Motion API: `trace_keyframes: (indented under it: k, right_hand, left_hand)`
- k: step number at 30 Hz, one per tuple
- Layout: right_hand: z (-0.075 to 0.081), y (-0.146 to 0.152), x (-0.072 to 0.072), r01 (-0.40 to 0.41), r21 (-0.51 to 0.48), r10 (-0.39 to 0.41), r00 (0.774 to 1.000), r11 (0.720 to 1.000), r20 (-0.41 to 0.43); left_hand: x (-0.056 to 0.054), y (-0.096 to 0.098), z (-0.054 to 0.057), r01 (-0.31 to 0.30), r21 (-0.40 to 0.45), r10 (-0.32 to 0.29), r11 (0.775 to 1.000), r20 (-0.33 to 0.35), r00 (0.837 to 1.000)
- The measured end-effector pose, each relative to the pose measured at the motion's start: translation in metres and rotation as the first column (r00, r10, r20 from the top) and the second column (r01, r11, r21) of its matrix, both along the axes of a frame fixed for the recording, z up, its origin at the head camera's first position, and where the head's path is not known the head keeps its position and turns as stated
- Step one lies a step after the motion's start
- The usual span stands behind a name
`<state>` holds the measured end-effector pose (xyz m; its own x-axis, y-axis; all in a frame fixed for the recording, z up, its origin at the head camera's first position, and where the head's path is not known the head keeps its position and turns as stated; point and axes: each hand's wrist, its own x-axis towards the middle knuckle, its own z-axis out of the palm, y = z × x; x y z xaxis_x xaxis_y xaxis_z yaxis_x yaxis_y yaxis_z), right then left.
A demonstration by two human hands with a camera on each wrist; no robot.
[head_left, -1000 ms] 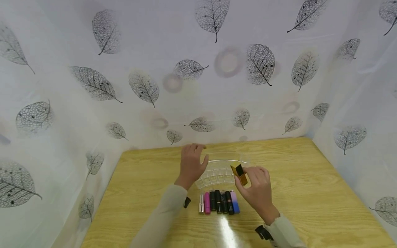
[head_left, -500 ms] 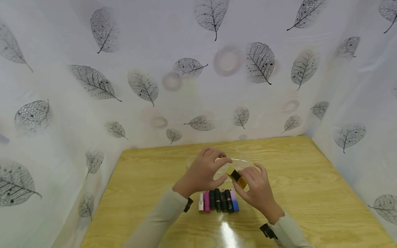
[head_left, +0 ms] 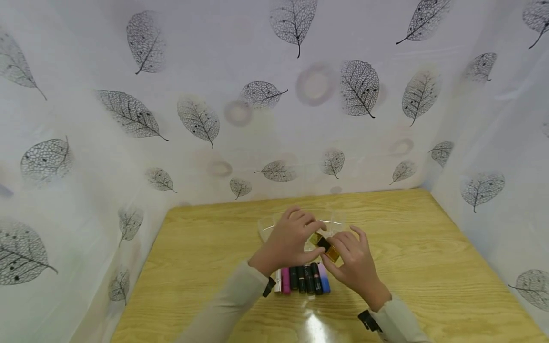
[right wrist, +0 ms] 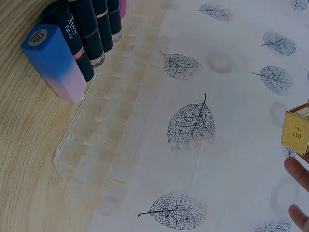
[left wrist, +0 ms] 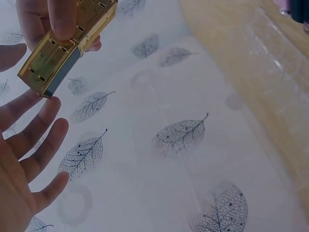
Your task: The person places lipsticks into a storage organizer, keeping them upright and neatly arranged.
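My right hand [head_left: 355, 259] pinches a gold hinged lipstick case [head_left: 332, 253] between thumb and fingers, with a dark panel showing at its middle. In the left wrist view the lipstick case [left wrist: 46, 60] slants across the top left, its long gold side facing the camera. My left hand [head_left: 288, 242] is at its other end, fingers spread and fingertips right at the case's lower corner; the thumb stands apart. At the right edge of the right wrist view, the case's end [right wrist: 295, 133] bears a "01B" label.
A clear plastic organizer [right wrist: 104, 111] with small compartments lies behind the hands, partly hidden by the left one. In front of it several lipsticks [head_left: 302, 280] lie in a row, including a blue-and-pink one [right wrist: 58, 63]. A leaf-print sheet [head_left: 214, 71] encloses the wooden table [head_left: 206, 238].
My left hand has moved right from above the organizer's left side to the gold lipstick case. My right hand has tilted the case slightly and kept hold of it.
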<state>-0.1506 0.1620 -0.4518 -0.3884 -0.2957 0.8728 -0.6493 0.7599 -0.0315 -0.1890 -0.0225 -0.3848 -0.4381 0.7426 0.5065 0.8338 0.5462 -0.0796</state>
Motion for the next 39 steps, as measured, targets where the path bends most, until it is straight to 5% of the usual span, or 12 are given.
trace_keyframes:
  k: [7,12,20,24,32,35,39]
  right_hand:
    - [-0.002,-0.004,0.003,0.026,-0.067,-0.028,0.999,0.997,-0.022]
    - [-0.003,-0.006,0.003,0.034,-0.100,-0.035,0.999,0.994,-0.011]
    - [-0.003,-0.003,0.008,-0.005,-0.122,0.028,0.982,0.992,0.189]
    - [-0.004,0.002,0.012,-0.061,-0.166,0.117,0.929,0.984,0.352]
    - [0.004,0.010,0.018,-0.104,-0.350,0.288,0.796,0.931,0.531]
    - [0.007,0.012,0.017,-0.139,-0.398,0.365,0.732,0.907,0.575]
    - [0.008,0.013,0.017,-0.158,-0.414,0.407,0.664,0.897,0.628]
  left_hand:
    - [0.004,0.004,-0.006,-0.069,0.075,0.064,0.995,0.073,0.995]
    - [0.005,0.005,-0.008,-0.066,0.132,0.039,0.989,0.193,0.980]
    - [0.003,0.003,-0.010,-0.041,0.193,-0.023,0.980,0.315,0.949]
    - [0.003,0.000,-0.011,-0.059,0.252,-0.054,0.966,0.420,0.906]
    - [0.004,-0.008,-0.019,-0.089,0.424,-0.207,0.901,0.602,0.771]
    - [0.004,-0.011,-0.019,-0.061,0.424,-0.240,0.904,0.619,0.748]
    - [0.002,-0.012,-0.018,-0.006,0.404,-0.267,0.915,0.617,0.740]
